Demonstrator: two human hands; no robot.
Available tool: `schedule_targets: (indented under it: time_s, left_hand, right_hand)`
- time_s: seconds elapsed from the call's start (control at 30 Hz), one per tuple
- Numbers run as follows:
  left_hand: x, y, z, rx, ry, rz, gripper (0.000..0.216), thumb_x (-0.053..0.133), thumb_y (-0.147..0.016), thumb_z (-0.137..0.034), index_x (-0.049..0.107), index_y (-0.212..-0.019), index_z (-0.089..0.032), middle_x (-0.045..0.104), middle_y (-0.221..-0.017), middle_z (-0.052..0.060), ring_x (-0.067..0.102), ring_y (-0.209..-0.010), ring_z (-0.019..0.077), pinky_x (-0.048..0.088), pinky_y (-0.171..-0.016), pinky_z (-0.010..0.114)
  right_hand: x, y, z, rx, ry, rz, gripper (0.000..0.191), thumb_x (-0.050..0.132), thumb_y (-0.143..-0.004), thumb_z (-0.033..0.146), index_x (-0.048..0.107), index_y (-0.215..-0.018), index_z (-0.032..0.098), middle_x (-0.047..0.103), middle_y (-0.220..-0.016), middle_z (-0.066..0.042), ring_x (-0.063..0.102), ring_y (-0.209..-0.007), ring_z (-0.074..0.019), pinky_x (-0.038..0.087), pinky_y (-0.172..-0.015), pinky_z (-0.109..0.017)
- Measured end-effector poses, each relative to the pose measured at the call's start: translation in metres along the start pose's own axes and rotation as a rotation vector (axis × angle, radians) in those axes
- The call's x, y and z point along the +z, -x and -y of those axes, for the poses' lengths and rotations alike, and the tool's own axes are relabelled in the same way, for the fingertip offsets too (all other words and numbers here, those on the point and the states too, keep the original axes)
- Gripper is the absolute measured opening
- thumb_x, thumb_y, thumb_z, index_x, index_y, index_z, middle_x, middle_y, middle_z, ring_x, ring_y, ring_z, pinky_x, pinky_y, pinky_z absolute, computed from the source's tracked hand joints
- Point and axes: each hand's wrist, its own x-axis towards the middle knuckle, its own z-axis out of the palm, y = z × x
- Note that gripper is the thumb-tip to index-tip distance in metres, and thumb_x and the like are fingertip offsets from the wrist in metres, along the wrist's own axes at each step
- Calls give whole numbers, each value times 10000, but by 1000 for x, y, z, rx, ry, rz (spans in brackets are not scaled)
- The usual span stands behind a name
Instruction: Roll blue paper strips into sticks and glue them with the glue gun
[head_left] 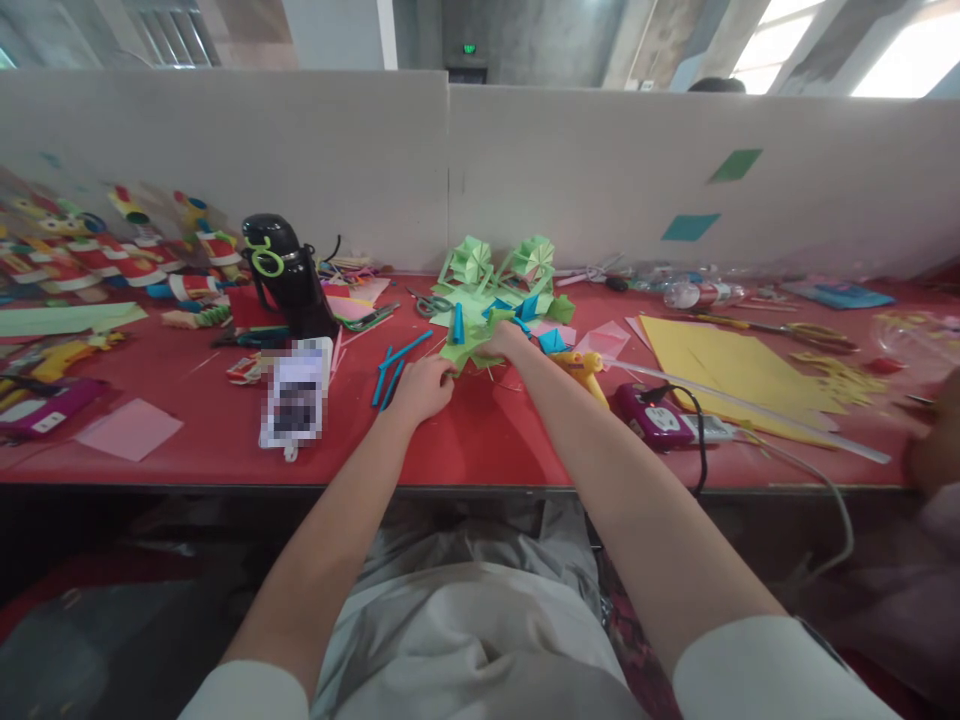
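Note:
A light green folded paper piece (463, 355) lies between my hands on the red table. My left hand (426, 388) is closed at its near left edge, with the fingertips curled on the paper. From the right, my right hand (506, 342) reaches over the same paper with its fingers bent together on it; the fingertips are partly hidden. A rolled blue paper tube (458, 324) stands just behind. Several thin blue paper sticks (405, 350) lie left of my left hand. Blue folded paper pieces (553, 341) sit right of my right hand.
Two green paper lanterns (471, 262) stand at the back, near scissors (430, 303). A yellow glue gun (583, 368), a purple box with a cable (651, 415) and yellow sheets (720, 375) are to the right. A phone (297, 392) and a black bottle (289, 275) stand left.

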Motion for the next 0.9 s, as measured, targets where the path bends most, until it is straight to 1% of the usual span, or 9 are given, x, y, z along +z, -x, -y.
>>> schedule_targets:
  time_s: [0.2,0.27,0.4,0.5,0.57,0.67,0.73,0.83,0.9]
  left_hand:
    - [0,0,-1,-6,33,-8,290,546,-848,-98,741,-1050,-172,736,-1139,99,686,-1056,261,513,-949,380]
    - [1,0,0,-9,41,-21,284,551,-843,-93,739,-1040,-178,735,-1140,98,684,-1067,260,512,-959,381]
    - [4,1,1,-4,48,-30,258,564,-839,-92,727,-1011,-193,732,-1129,91,685,-1063,263,518,-956,391]
    - [8,-1,5,-6,93,-58,254,579,-824,-84,708,-1019,-186,718,-1105,107,685,-1039,274,524,-958,418]
    - [11,-4,8,-9,187,-141,327,580,-805,-61,675,-1098,-170,688,-1156,129,681,-1038,264,530,-963,420]
    - [11,-4,9,-69,408,-322,500,576,-797,-55,568,-1287,-152,597,-1327,174,671,-1076,239,531,-981,416]
    - [7,4,5,-98,556,-379,590,605,-801,-97,498,-1377,-170,533,-1429,185,647,-1155,245,519,-1008,429]
    - [-3,26,-8,-25,699,-255,659,669,-801,-189,473,-1429,-221,534,-1468,157,635,-1203,262,516,-1014,439]
    - [-9,42,-17,17,730,-83,535,685,-827,-271,574,-1347,-214,660,-1316,129,693,-1079,246,543,-970,417]
  right_hand:
    - [-6,2,12,137,101,63,343,877,-652,218,724,-943,120,713,-904,-148,705,-908,-316,552,-761,-374]
    - [-14,7,16,136,111,3,319,814,-715,158,712,-1012,103,707,-949,-172,703,-928,-316,543,-758,-367]
    - [-45,18,24,54,122,-204,330,542,-904,124,627,-1222,143,657,-1181,-196,650,-1074,-305,503,-831,-379]
    - [-69,27,27,-31,112,-298,293,458,-956,190,635,-1189,185,652,-1174,-180,627,-1037,-295,474,-811,-376]
    - [-77,36,26,-94,98,-302,273,422,-971,212,653,-1115,188,660,-1108,-165,613,-972,-273,450,-765,-352]
    - [-73,59,18,-150,103,-150,171,533,-928,247,672,-862,171,646,-819,-88,576,-761,-202,395,-653,-292]
    - [-64,79,8,-220,119,87,240,646,-869,316,618,-677,175,549,-628,-17,495,-621,-152,339,-589,-275]
    - [-51,109,-10,-468,-49,427,333,644,-863,404,587,-622,182,466,-564,39,400,-565,-110,300,-570,-266]
    - [-43,124,-20,-535,-159,519,396,668,-827,493,586,-597,182,437,-544,51,373,-551,-101,289,-555,-264]
